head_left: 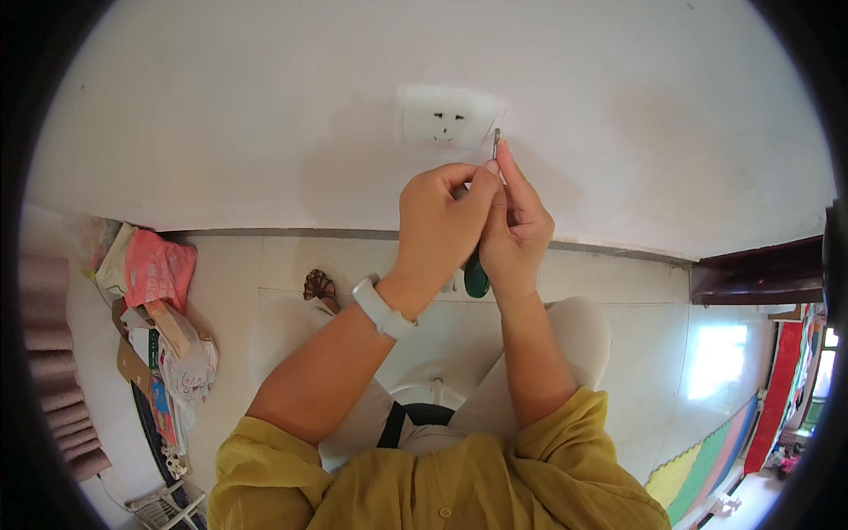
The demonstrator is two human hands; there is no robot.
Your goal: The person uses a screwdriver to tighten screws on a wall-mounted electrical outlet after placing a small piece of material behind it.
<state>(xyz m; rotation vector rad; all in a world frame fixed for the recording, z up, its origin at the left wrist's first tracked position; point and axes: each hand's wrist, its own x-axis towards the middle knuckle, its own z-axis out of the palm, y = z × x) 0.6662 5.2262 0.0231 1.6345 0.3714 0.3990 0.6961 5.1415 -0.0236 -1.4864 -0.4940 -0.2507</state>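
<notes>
At far left, a heap of bags and papers [155,327] lies on the tiled floor [618,353], well apart from the work. The left hand [437,225], a white wristband [382,306] on its wrist, is curled shut, its fingertips pinching the upper shaft of a screwdriver [478,276]. The right hand [515,231] wraps the same tool, index finger laid straight along the shaft; the green handle end shows below both palms. The metal tip [496,139] stands just beside the lower right corner of the white wall socket [446,124].

Judgement: the tool is light and rigid; the thin shaft may slip, so the handle offers the surer hold. The socket's plastic faceplate looks liable to crack.
</notes>
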